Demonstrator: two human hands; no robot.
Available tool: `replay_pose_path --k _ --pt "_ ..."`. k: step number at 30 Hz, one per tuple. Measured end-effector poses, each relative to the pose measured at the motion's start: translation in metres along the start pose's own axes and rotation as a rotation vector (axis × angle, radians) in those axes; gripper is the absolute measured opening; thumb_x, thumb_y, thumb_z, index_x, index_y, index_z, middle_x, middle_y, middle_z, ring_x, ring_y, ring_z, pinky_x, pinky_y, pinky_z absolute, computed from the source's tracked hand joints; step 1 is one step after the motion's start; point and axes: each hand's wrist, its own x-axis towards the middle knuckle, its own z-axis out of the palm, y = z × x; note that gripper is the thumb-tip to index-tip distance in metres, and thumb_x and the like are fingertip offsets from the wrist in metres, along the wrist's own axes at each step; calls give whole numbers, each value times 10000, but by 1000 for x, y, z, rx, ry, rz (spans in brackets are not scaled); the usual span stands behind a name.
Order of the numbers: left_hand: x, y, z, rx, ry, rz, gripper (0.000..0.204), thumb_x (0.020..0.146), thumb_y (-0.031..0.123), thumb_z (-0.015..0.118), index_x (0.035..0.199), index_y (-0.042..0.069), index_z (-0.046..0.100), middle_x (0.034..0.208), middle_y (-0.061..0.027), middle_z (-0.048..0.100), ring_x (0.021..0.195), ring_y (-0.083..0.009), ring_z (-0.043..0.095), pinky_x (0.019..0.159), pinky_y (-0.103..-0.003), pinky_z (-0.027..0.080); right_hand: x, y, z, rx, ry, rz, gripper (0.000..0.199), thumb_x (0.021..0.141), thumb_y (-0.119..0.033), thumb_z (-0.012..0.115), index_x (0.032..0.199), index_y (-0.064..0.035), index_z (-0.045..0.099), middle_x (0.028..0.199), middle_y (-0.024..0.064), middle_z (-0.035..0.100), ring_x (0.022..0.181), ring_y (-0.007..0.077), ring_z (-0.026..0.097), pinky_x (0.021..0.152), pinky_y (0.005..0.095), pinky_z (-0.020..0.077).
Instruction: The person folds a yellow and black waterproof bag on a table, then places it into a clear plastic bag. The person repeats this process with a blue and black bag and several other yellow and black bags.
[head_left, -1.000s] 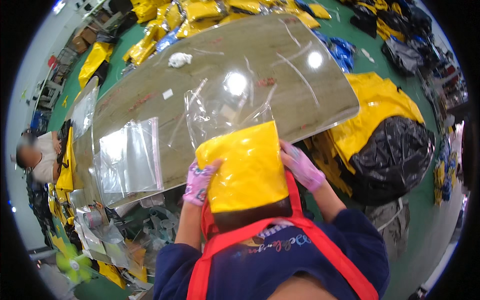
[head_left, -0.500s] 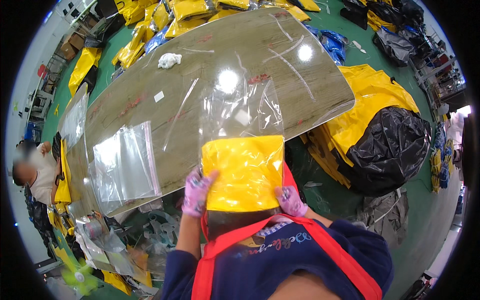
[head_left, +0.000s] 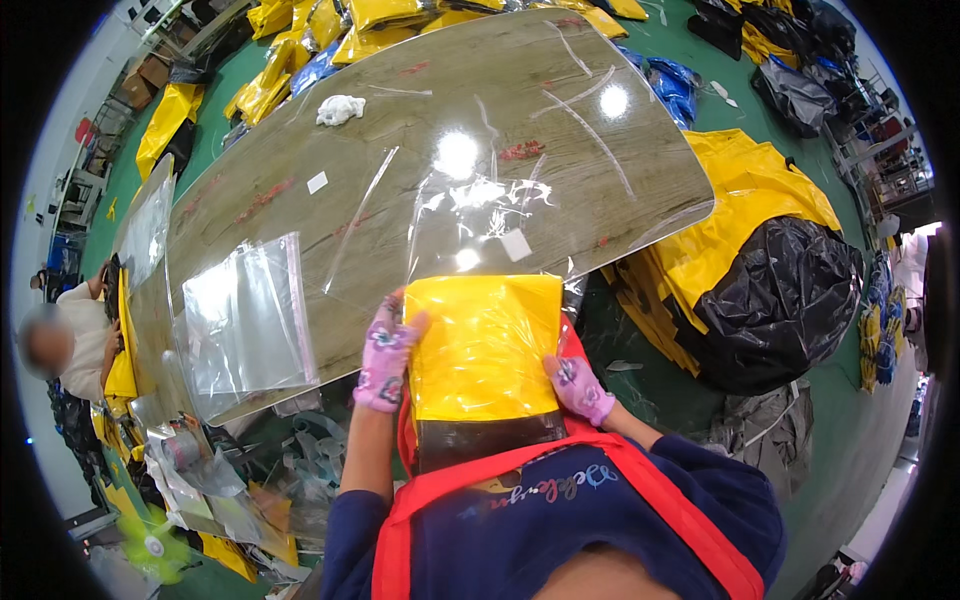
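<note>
A folded yellow and black piece of shiny sheet material (head_left: 486,345) sits in a clear plastic bag (head_left: 445,235), close in front of my body. The bag's loose clear end stretches away over the table. My left hand (head_left: 388,352), in a pink patterned glove, grips the left edge of the bundle with its thumb on top. In a matching glove, my right hand (head_left: 580,388) holds the right edge lower down, thumb on the yellow face. The fingers beneath the bundle are hidden.
The bundle overlaps the near edge of a wood-patterned table (head_left: 400,135). On it lie flat clear bags (head_left: 245,320), a crumpled white wad (head_left: 341,110) and white labels (head_left: 317,182). A large yellow and black heap (head_left: 775,280) stands at right. Another person (head_left: 85,335) is at far left.
My left hand has slid a little up along the bundle's left edge. The bag's clear end has shifted and lies flatter on the table. My right hand has barely moved.
</note>
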Motion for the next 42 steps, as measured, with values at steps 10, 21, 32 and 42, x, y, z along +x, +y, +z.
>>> replay_pose_path --k 10,21,32,42 --pt "-39 -8 -4 220 -76 -121 361 896 117 629 1213 -37 548 1127 -83 637 971 -144 603 854 -271 478 62 -18 -27 200 -16 159 364 990 -332 497 953 -3 648 866 -37 641 782 52 536 684 248 464" --pt "-78 -15 10 23 -28 -167 458 851 140 676 1257 -11 525 1161 -90 624 1031 -168 593 902 -281 459 4 -37 -22 145 -272 417 393 953 -312 562 1154 24 596 1026 59 669 926 98 585 810 263 480" --pt "-55 -26 28 240 191 253 518 727 25 772 1181 7 523 1119 -90 632 996 -181 604 877 -300 466 29 -85 -7 128 62 96 450 834 -125 691 1232 4 525 1132 99 631 1055 173 580 913 302 443" --pt "-115 -73 22 1122 307 -5 514 825 140 708 1311 145 539 916 -116 689 778 -186 670 730 -300 513 -26 -22 14 78 310 234 222 937 -168 592 1079 3 589 925 82 670 887 139 617 765 259 467"
